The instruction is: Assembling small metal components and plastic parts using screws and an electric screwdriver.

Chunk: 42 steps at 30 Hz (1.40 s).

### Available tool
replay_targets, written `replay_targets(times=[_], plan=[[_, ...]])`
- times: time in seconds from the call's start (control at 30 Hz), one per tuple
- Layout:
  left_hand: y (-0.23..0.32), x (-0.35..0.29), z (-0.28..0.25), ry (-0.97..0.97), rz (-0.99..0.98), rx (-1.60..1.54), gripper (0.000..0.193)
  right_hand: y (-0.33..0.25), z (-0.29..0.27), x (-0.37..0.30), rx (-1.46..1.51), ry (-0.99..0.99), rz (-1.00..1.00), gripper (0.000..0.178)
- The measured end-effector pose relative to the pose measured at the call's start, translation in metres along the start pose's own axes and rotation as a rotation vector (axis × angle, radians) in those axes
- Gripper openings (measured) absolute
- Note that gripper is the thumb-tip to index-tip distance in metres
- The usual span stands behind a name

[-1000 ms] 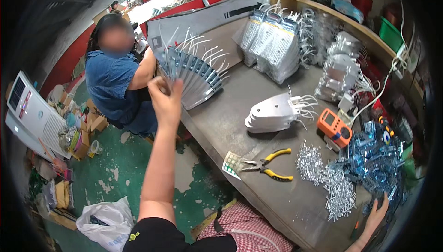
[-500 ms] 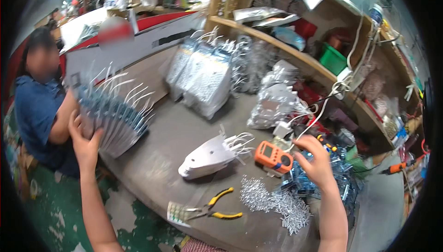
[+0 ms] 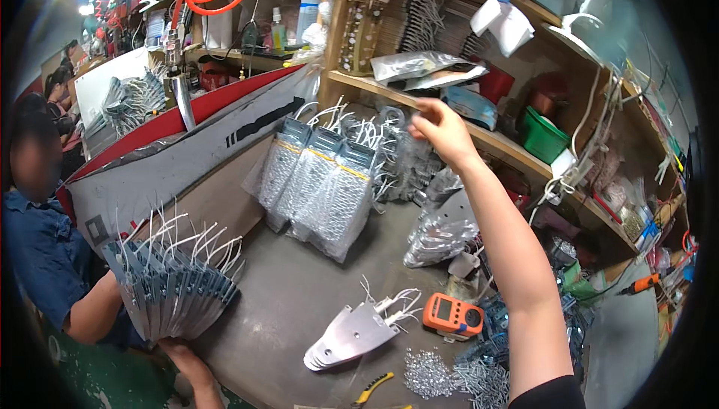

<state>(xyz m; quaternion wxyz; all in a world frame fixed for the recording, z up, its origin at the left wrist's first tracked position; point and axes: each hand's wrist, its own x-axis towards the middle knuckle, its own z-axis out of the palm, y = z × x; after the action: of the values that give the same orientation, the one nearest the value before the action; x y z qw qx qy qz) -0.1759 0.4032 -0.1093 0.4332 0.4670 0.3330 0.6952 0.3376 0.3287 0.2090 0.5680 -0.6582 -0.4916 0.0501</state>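
Observation:
A fanned stack of flat metal parts with white wires (image 3: 176, 293) is at the left. My left hand (image 3: 183, 355) is at its lower end, fingers partly hidden under the parts and closed on them. A co-worker's arm (image 3: 93, 308) reaches behind the same stack; that person's hand is hidden. My right hand (image 3: 447, 135) is raised in front of the wooden shelf edge (image 3: 494, 138), fingers loosely apart with nothing visible in them. Below my right forearm are silvery wrapped parts (image 3: 443, 233). A single metal part with white wires (image 3: 352, 338) lies mid-table.
Bubble-wrapped bundles (image 3: 318, 192) stand at the back of the table. An orange meter (image 3: 451, 314), loose screws (image 3: 427, 374) and yellow-handled pliers (image 3: 372, 388) lie near the front. A green bin (image 3: 544, 135) and silver pouches (image 3: 419, 66) sit on the shelf. Cables hang at right.
My right hand has risen from above the meter to the shelf edge. My left hand and the fanned stack are lower in view. The view has shifted, showing more of the shelves.

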Motion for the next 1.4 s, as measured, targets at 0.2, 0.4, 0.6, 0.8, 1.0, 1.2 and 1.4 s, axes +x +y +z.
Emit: replay_targets(times=[0.2,0.4,0.6,0.8,1.0,1.2,1.4], plan=[[0.002,-0.024,0.022,0.021,-0.024,0.630,0.096,-0.006,0.067,0.121,-0.174,0.278,-0.169,0.075],[0.002,-0.022,0.031,0.034,-0.164,0.572,0.088,0.019,0.084,0.215,-0.351,0.436,-0.130,0.092],[0.007,-0.022,0.036,0.083,-0.255,0.496,0.074,0.041,0.094,0.239,-0.339,0.483,-0.144,0.087],[0.016,-0.025,0.033,0.113,-0.280,0.503,0.075,0.008,0.104,0.197,-0.097,0.392,-0.282,0.055],[0.003,-0.016,0.029,-0.003,-0.176,0.584,0.069,-0.070,0.083,0.075,0.346,0.067,-0.250,0.054],[0.009,-0.009,0.026,-0.047,0.047,0.947,0.077,-0.108,0.067,-0.139,0.400,-0.052,-0.107,0.062],[0.032,0.000,0.038,-0.130,0.015,0.826,0.077,-0.111,0.017,-0.358,0.268,-0.352,0.372,0.096]])
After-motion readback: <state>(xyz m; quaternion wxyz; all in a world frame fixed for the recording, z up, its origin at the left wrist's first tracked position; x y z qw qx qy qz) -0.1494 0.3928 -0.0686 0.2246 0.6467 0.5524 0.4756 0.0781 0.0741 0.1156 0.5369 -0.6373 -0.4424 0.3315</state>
